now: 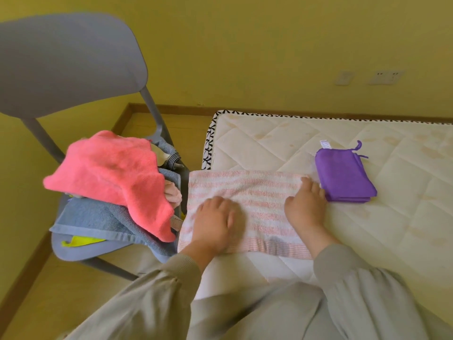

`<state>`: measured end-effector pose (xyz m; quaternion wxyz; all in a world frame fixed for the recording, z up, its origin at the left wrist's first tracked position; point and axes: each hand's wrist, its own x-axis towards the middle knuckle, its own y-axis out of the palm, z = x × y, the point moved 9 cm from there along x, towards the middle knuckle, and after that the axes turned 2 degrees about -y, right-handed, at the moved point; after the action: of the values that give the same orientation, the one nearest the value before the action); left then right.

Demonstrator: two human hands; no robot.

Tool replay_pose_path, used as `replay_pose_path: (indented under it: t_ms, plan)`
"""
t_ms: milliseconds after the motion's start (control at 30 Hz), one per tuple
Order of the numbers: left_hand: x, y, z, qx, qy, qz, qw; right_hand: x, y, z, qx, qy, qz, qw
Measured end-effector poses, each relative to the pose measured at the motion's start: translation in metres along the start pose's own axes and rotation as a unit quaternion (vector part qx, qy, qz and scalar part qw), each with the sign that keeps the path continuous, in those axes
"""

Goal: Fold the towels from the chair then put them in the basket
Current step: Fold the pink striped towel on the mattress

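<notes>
Both hands lie flat on a pink-striped towel (pixel 255 190) spread on the mattress (pixel 382 224): left hand (pixel 215 223) near its left end, right hand (pixel 306 204) at its right end. A folded purple towel (pixel 343 177) sits just beside it. On the grey chair (pixel 73 60), a coral towel (pixel 110 168) tops a blue towel (pixel 93 219).

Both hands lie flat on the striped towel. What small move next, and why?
The pink-and-white striped terry towel lies flat as a long strip on the white quilted mattress, unlike the compact folded purple cloth beside it. Probably the left hand should fold its left end across toward the right hand.
</notes>
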<state>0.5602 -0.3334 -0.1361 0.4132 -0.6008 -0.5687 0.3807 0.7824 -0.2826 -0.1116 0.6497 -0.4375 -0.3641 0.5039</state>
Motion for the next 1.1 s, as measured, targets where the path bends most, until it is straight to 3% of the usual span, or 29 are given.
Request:
replay_pose_path:
  t_ms: [100,267,367,600,667,767,867,967,1100]
  plan:
    - [0.028,-0.013,0.025,0.035,-0.059,-0.034,0.997,-0.001,0.030,0.050,-0.029,-0.117,0.044,0.992]
    - [0.056,0.018,0.038,0.103,0.002,0.077,0.992,-0.020,0.092,0.081,-0.099,-0.231,0.130,0.959]
    - [0.053,0.036,0.055,0.127,-0.001,0.106,0.986,-0.013,0.110,0.068,-0.102,-0.221,0.158,0.957]
    - [0.057,0.026,0.071,0.021,-0.064,0.106,0.992,0.015,0.096,0.012,-0.141,-0.091,0.139,0.976]
    - [0.059,0.016,0.078,-0.020,-0.109,0.073,0.991,0.012,0.096,0.016,-0.137,-0.083,0.140,0.977]
    - [0.066,-0.009,0.095,-0.088,-0.207,-0.023,0.974,0.006,0.093,0.034,-0.118,-0.137,0.124,0.976]
    - [0.074,-0.017,0.109,-0.150,-0.279,-0.036,0.948,-0.007,0.099,0.060,-0.099,-0.238,0.144,0.956]
    - [0.079,-0.023,0.118,-0.236,-0.321,-0.056,0.915,-0.012,0.105,0.063,-0.092,-0.256,0.161,0.949]
    - [0.090,-0.031,0.120,-0.149,-0.292,-0.033,0.944,-0.011,0.108,0.059,-0.083,-0.257,0.169,0.948]
